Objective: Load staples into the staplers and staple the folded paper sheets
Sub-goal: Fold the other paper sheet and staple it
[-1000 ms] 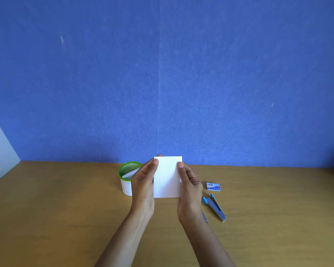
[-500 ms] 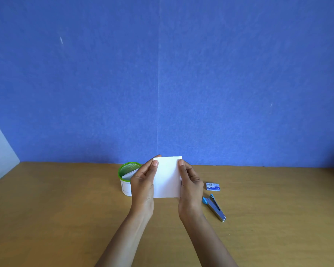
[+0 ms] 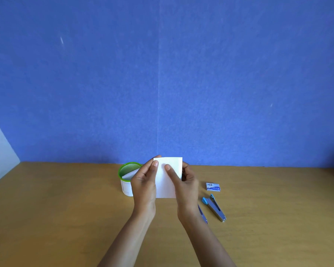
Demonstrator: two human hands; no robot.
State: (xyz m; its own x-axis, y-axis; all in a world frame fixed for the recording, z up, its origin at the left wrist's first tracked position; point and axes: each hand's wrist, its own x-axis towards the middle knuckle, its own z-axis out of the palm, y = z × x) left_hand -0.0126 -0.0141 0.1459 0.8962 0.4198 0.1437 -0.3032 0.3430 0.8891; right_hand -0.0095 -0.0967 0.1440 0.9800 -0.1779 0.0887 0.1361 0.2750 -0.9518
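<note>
Seemingly squaring the fold: left hand (image 3: pixel 144 185) and right hand (image 3: pixel 187 186) each pinch the paper (image 3: pixel 165 187) in their grip, above the table's (image 3: pixel 66 209) back edge. Next likely means reaching for the stapler (image 3: pixel 214 207) beside the right wrist.

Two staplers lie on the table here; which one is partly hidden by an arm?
The left stapler, only a blue sliver showing beside the right wrist. The other stapler lies fully in view further right, near the staple box.
</note>
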